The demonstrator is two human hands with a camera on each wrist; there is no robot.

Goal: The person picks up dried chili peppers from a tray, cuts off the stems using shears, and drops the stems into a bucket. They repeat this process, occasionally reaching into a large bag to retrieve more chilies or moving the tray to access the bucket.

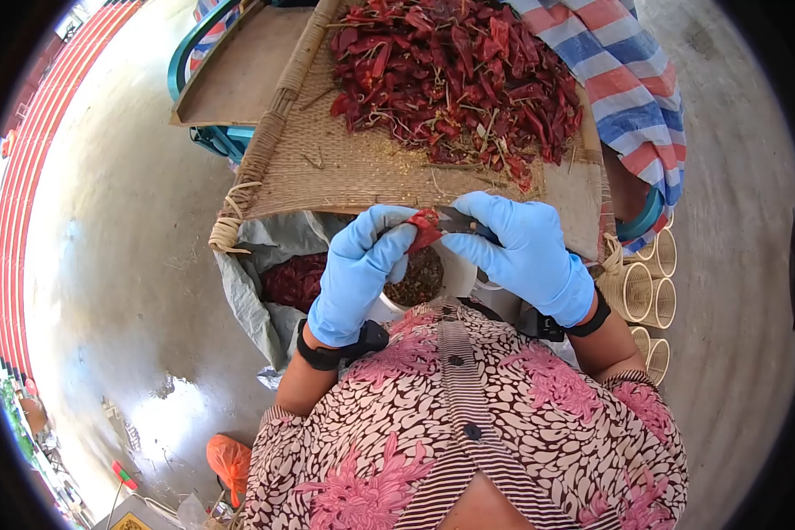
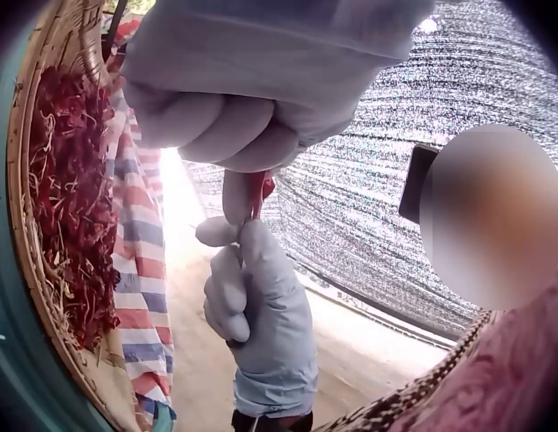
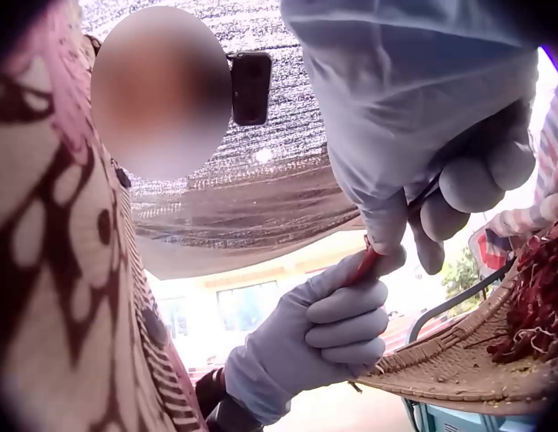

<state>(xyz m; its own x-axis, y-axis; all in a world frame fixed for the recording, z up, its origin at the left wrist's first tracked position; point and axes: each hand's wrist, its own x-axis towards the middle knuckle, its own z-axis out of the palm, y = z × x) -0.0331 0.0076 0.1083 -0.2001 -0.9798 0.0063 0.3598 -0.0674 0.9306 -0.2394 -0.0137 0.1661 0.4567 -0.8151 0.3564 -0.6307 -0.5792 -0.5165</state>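
In the head view my blue-gloved left hand [image 1: 353, 274] pinches a red dried chili [image 1: 425, 227] between thumb and fingers. The gloved right hand [image 1: 526, 252], close beside it, holds a dark metal tool [image 1: 475, 230] whose narrow end meets the chili; most of its handle is hidden in the glove. Both wrist views show the hands nearly touching, with the red chili [image 3: 361, 267] between their fingertips. Just beyond the hands, a big heap of red dried chilies [image 1: 459, 79] lies on a woven tray [image 1: 283, 190].
Below the hands stands a white bucket [image 1: 461, 276] with brownish bits [image 1: 418, 281] inside. To its left, a grey sack [image 1: 238, 287] holds more red chilies [image 1: 293, 281]. Striped cloth [image 1: 636, 84] hangs at the tray's right, and several woven baskets [image 1: 636, 291] stand on the floor.
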